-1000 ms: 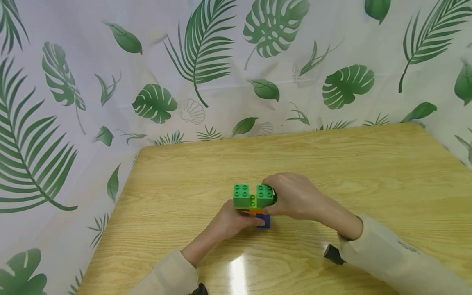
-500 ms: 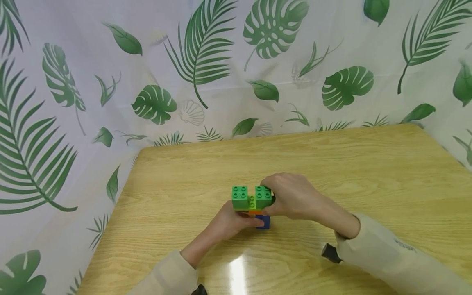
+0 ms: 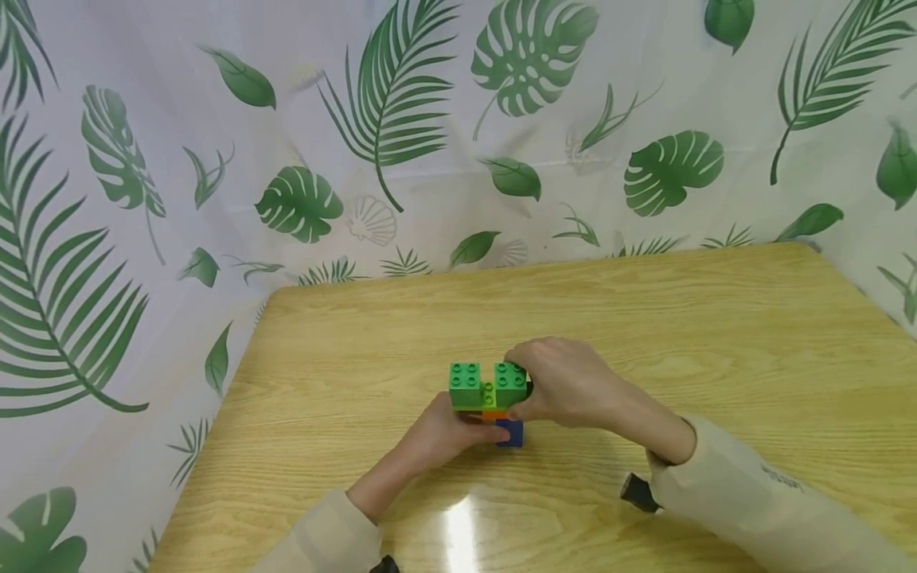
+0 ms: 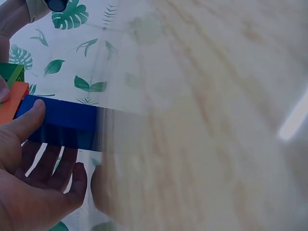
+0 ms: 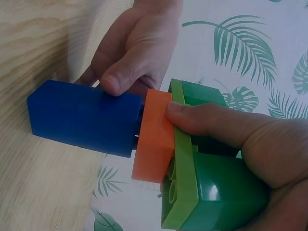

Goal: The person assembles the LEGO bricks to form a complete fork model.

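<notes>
In the head view my left hand [image 3: 447, 436] holds a column of blue blocks [image 5: 82, 118], its thumb on the near face and fingers behind. On the blue column sits an orange block [image 5: 154, 137]; a narrow gap with studs shows between them in the right wrist view. Above the orange is a lime-green plate [image 5: 185, 178], bearing two green blocks [image 3: 466, 386] set apart. My right hand [image 3: 566, 383] grips the right green block [image 5: 228, 190], its thumb reaching to the orange block's edge. The blue column's lower end meets the table, as the left wrist view shows.
A wood-grain table [image 3: 358, 342] spreads around the hands. Behind and left of it hangs a white cloth [image 3: 430, 143] printed with green leaves. A dark device [image 3: 639, 493] pokes out by the right sleeve.
</notes>
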The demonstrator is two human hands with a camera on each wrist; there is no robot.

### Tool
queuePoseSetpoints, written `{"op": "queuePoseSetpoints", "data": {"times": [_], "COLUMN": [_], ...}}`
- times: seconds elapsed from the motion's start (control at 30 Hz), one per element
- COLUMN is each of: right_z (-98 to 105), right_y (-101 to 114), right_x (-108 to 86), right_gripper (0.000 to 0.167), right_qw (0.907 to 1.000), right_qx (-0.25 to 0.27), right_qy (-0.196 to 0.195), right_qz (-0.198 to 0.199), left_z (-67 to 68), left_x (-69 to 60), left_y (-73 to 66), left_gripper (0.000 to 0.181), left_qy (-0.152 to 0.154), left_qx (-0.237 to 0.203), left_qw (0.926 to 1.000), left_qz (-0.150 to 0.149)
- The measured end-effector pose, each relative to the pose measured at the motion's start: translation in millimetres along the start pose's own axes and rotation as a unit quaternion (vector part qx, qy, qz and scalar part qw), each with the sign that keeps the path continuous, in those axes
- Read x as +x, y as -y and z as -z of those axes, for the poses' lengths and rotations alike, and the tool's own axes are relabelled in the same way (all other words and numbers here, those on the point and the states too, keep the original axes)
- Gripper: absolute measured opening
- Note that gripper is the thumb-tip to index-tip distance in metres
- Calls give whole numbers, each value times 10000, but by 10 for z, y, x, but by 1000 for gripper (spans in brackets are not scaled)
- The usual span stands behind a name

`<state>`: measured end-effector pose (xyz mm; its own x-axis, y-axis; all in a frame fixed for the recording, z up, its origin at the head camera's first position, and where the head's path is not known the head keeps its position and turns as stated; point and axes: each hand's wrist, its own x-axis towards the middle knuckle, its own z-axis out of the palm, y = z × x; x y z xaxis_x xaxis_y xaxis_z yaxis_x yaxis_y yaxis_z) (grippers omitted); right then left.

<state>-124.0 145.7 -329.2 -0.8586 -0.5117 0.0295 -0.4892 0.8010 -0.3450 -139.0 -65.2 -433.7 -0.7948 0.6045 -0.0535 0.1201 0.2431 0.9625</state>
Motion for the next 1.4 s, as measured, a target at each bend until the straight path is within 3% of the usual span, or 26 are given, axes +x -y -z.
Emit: {"op": "queuePoseSetpoints", "data": {"times": [0.4, 0.73, 1.4], "right_z": [0, 13, -3], "right_y": [1, 9, -11], "right_x": [2, 4, 1], "right_gripper": [33, 33, 33], "right_qw": [10000, 10000, 10000], "right_qx": [14, -2, -42], "right_qy": [-4, 47, -16], "right_qz": [-10, -7, 74], "left_z": [-8, 1, 18], "left_x": [-19, -30, -27], "left_y": [3, 13, 24], "left_gripper": [43, 37, 39], "left_qy": [-82, -145, -110], "left_qx": [-116, -396, -583], "left_qw": [9999, 9988, 9977], "left_qz": [-31, 245, 316]}}
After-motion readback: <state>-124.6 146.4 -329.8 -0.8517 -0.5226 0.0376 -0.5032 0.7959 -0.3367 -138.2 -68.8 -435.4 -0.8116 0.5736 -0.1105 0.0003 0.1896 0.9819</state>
